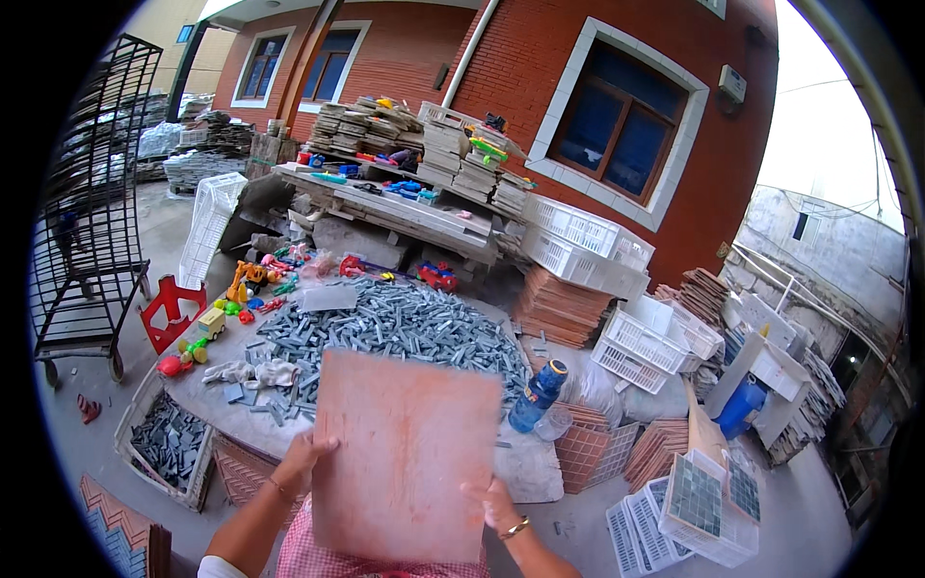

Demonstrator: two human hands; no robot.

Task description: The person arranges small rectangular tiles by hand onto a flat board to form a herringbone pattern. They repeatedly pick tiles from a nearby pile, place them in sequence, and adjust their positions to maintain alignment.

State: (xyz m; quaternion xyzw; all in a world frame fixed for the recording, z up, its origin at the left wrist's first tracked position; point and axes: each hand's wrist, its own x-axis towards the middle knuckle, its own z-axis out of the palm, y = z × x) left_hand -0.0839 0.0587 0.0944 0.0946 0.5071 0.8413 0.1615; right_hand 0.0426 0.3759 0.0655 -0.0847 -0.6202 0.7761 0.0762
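A flat, nearly square reddish-pink board (pixel 405 453) is held up over my lap, its plain, scuffed face toward me. My left hand (pixel 303 464) grips its left edge, thumb on the face and fingers mostly hidden behind. At the lower right edge my right hand (pixel 493 503) holds it too. Beyond the board, a heap of small grey strip tiles (pixel 395 323) covers much of the work table (pixel 217 405). A blue bottle (pixel 540 395) stands to the right of the board, with a clear cup (pixel 553 424) beside it.
White gloves (pixel 252 374) and plastic toys (pixel 241 284) lie at the table's left. A crate of dark tile pieces (pixel 169 438) sits on the floor at left. White baskets (pixel 641 337) and stacked reddish boards (pixel 559 306) stand at right. A black wheeled rack (pixel 92 212) is far left.
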